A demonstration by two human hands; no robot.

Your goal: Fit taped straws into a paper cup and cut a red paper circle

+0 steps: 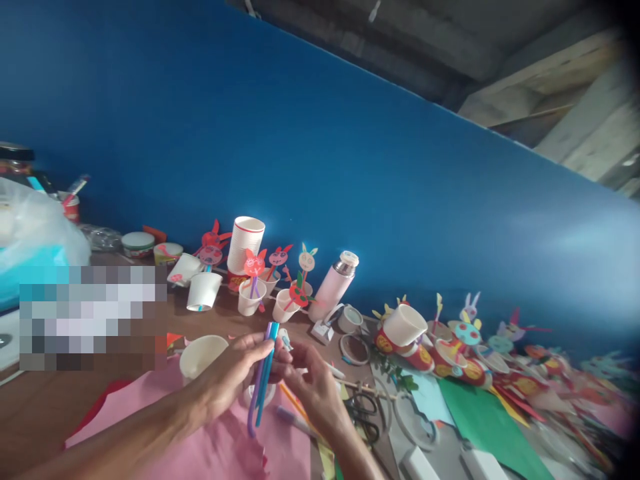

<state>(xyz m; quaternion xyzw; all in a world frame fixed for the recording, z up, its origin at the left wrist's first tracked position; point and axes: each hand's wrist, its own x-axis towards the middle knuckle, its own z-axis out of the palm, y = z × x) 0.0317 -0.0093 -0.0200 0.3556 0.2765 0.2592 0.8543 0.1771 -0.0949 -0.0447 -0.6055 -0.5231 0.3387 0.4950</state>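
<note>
My left hand (245,363) is closed around a purple straw (256,393) and a blue straw (267,380), held together and hanging down from its fingers. My right hand (313,377) is close beside it, fingers curled inward and the fingertips near the straws. A small pale piece with some blue (285,339) shows just above the fingertips; what the right fingers grip is hidden. Beneath both hands lies pink paper (145,413), and a white paper cup (203,357) stands behind my left wrist.
Several paper cups with paper animal figures (255,263) stand along the blue wall (300,133). A pink thermos (331,290), a cup stack (245,240), black scissors (367,413), green paper (485,420) and a tape roll (417,420) are around. More cup figures (465,333) crowd the right.
</note>
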